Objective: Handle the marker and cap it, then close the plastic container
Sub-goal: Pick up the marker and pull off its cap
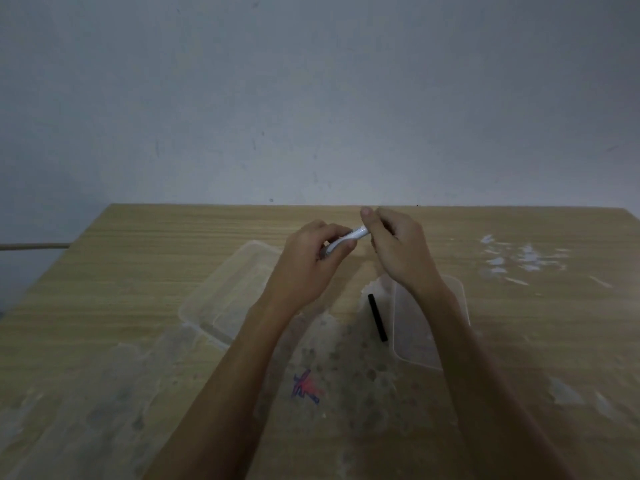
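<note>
A white marker [349,239] is held above the wooden table [138,271], between both hands. My left hand [311,258] is wrapped around its barrel. My right hand [394,247] pinches the marker's far end, which its fingers hide. A clear plastic container [225,299] lies on the table under my left wrist. A clear flat lid [415,327] lies to the right, partly under my right forearm. A black cap-like stick [377,317] lies on the table between container and lid.
Blue and red marker scribbles [306,388] mark the table near its front. White scuffed patches [512,258] spread over the right side. A grey wall stands right behind the table's far edge.
</note>
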